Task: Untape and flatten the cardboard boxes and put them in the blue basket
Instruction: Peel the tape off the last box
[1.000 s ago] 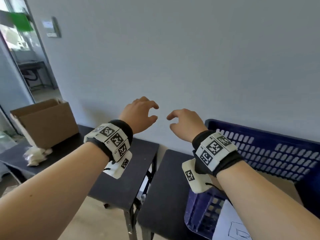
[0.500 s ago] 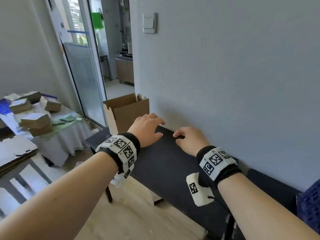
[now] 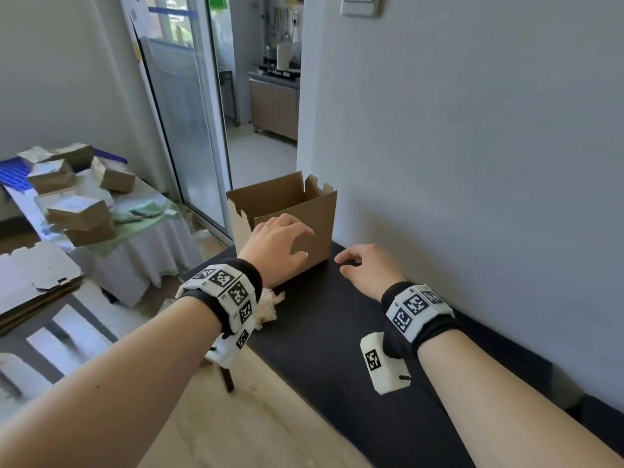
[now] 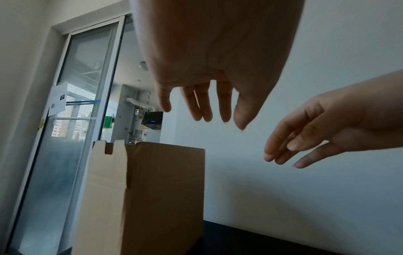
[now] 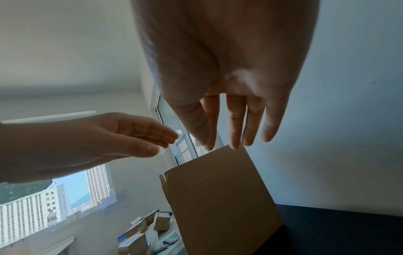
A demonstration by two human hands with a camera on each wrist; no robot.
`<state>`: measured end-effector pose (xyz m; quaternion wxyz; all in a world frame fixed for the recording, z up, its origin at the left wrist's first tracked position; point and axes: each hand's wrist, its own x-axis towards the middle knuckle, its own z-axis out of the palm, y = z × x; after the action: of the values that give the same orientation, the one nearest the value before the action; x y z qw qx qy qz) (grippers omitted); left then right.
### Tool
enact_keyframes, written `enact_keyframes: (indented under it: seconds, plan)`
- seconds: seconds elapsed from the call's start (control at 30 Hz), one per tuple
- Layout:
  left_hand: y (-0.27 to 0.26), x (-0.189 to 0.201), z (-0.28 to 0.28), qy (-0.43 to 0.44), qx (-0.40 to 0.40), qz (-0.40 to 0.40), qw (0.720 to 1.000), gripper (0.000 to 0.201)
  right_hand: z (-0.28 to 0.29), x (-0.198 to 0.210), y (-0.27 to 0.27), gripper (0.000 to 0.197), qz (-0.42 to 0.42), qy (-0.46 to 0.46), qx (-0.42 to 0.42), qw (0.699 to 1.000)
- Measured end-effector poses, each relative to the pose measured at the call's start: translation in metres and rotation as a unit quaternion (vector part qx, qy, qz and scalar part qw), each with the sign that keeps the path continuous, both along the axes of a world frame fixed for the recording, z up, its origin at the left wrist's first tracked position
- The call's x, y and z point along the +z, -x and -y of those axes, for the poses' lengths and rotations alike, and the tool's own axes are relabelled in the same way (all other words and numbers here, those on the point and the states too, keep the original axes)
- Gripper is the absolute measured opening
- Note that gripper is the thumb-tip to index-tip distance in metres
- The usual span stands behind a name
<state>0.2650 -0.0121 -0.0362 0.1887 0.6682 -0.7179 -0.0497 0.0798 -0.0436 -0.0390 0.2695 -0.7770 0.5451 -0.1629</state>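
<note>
Open-topped box (image 3: pixel 297 211) upright on black table (image 3: pixel 324 332). Left hand (image 3: pixel 277 244) and right hand (image 3: pixel 368 268) near it, fingers loosely spread, holding nothing.

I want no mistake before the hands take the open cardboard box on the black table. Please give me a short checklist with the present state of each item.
1. Left hand free: ok, fingers relaxed, holding nothing.
2. Right hand free: ok, empty, fingers loosely extended above the black table.
3. Cardboard box within reach: ok, both hands are just short of it; neither has a grip yet.
4. Box top opened: ok, the flaps stand up and the inside shows.
5. Bottom tape removed: cannot tell, the underside is hidden.
6. Space around the box: not ok, crumpled paper lies on the table near the left wrist.
7. Blue basket ready: cannot tell, not in these views.
</note>
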Motion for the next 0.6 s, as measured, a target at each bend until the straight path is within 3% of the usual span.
enact_keyframes:
  seconds: [0.27, 0.43, 0.6]
  plan:
    - [-0.074, 0.001, 0.061, 0.04, 0.072, -0.023, 0.996, 0.057, 0.077, 0.001, -0.077, 0.03, 0.035, 0.006, 0.009, 0.999]
    - [-0.118, -0.011, 0.086, -0.036, 0.056, 0.011, 0.998, 0.065, 0.098, -0.007, -0.113, 0.051, 0.059, 0.009, -0.008, 0.998]
    - [-0.142, -0.016, 0.114, -0.125, -0.019, 0.065, 0.99, 0.043, 0.112, -0.016, -0.128, 0.053, 0.035, 0.004, -0.049, 0.998]
